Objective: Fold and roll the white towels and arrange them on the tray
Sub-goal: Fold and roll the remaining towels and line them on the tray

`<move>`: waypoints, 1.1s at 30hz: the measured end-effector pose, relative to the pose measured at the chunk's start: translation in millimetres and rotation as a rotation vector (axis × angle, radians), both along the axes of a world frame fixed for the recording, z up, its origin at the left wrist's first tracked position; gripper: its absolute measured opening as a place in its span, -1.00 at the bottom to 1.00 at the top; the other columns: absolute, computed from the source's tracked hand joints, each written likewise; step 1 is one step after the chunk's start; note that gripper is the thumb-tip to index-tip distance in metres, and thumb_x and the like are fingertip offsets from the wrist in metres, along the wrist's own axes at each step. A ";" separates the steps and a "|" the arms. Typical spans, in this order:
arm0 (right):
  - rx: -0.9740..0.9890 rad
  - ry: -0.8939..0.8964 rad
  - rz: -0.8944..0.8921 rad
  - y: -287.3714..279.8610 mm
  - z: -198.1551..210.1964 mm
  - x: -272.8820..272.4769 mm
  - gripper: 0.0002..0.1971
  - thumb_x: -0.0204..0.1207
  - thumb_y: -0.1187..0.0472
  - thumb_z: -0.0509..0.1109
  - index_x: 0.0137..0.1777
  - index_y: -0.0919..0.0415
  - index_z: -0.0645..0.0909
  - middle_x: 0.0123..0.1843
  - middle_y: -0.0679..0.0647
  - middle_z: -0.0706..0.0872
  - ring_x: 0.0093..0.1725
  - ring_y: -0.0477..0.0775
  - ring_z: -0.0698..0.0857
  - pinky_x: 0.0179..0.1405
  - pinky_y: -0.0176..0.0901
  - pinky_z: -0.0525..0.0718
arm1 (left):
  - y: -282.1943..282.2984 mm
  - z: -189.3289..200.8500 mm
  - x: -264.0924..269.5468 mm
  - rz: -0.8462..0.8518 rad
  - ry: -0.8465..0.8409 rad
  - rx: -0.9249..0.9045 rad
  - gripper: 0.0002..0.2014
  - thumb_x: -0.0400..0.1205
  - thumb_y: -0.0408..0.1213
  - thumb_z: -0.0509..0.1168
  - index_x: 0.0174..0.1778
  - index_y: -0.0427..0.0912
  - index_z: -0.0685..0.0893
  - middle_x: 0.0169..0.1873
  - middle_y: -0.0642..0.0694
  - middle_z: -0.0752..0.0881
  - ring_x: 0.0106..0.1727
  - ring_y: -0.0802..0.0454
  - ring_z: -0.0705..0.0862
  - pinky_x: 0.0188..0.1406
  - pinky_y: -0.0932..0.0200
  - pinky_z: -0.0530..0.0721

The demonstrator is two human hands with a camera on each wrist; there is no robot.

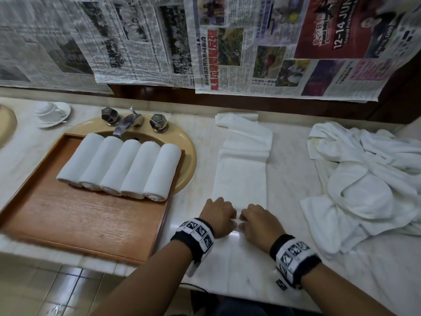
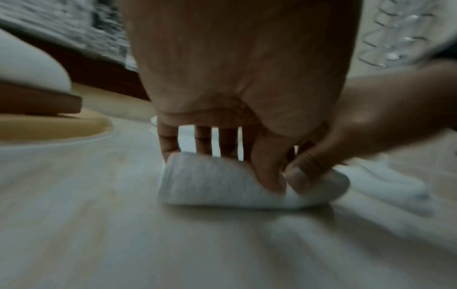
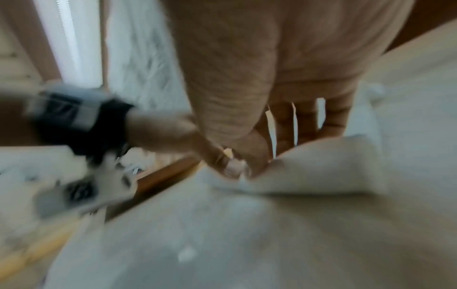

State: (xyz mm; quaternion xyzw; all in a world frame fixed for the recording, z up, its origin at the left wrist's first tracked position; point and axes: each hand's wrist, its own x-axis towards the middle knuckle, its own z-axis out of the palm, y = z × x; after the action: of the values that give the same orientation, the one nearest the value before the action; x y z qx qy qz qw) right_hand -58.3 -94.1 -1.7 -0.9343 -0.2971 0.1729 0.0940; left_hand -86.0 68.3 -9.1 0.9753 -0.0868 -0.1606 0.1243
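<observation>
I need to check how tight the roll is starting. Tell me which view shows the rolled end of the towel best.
Left wrist: the rolled end fills the middle, reasonably sharp, under both hands. In the head view the hands hide it; the right wrist view shows it blurred.

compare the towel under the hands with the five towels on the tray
The towel under the hands lies mostly flat as a long strip on the counter, only its near end rolled; the five towels on the tray are fully rolled. Both hands grip the strip; nothing touches the five rolls. All are white.
</observation>
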 end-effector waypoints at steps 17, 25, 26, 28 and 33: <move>-0.022 0.283 -0.196 7.8 5.8 28.3 -0.87 0.53 0.04 0.32 0.01 -0.09 0.67 0.06 -0.08 0.71 0.11 0.05 0.66 0.14 -0.06 0.59 | 0.9 -14.3 -7.1 -0.025 -0.212 0.031 -0.87 0.36 -0.33 0.43 -0.22 -0.08 0.69 -0.28 -0.01 0.62 -0.21 -0.11 0.58 -0.25 0.06 0.38; 0.037 -0.361 0.182 -8.3 -21.5 -13.3 -0.84 0.25 0.27 0.62 -0.22 0.21 0.70 -0.27 0.09 0.63 -0.28 0.15 0.59 -0.39 -0.04 0.58 | -3.6 5.3 29.1 0.062 0.030 0.065 -0.85 0.70 -0.16 0.27 0.10 -0.06 0.70 0.12 -0.04 0.74 0.21 -0.08 0.63 0.25 -0.10 0.43; 0.043 -0.363 0.174 -8.8 -23.8 -12.3 -0.82 0.21 0.33 0.60 -0.20 0.23 0.70 -0.25 0.11 0.64 -0.27 0.16 0.59 -0.37 -0.03 0.59 | -4.9 5.4 31.1 0.073 0.039 0.076 -0.85 0.69 -0.16 0.27 0.09 -0.05 0.71 0.10 -0.03 0.75 0.20 -0.08 0.64 0.24 -0.10 0.43; 0.019 -0.328 0.135 -7.1 -24.3 -5.7 -0.75 0.09 0.43 0.55 -0.22 0.23 0.69 -0.27 0.11 0.63 -0.28 0.17 0.59 -0.37 -0.02 0.59 | -8.1 3.6 31.1 0.080 -0.014 0.115 -0.86 0.67 -0.17 0.28 0.06 -0.06 0.70 0.04 -0.03 0.74 0.16 -0.09 0.61 0.20 -0.10 0.45; -0.152 -0.125 0.024 5.7 -2.5 13.1 -0.71 0.45 0.25 0.34 0.17 0.06 0.65 0.15 0.02 0.60 0.22 0.15 0.53 0.20 0.02 0.48 | -13.5 -3.3 7.4 0.035 -0.286 0.098 -0.81 0.29 -0.34 0.50 -0.37 -0.08 0.59 -0.38 -0.02 0.56 -0.31 -0.09 0.51 -0.29 0.06 0.36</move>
State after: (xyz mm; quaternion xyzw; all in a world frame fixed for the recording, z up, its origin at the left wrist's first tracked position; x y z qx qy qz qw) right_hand -45.2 -88.3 -4.2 -0.9442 -0.2994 0.1376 0.0021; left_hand -78.6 54.8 -12.4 0.9945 -0.0787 -0.0216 0.0656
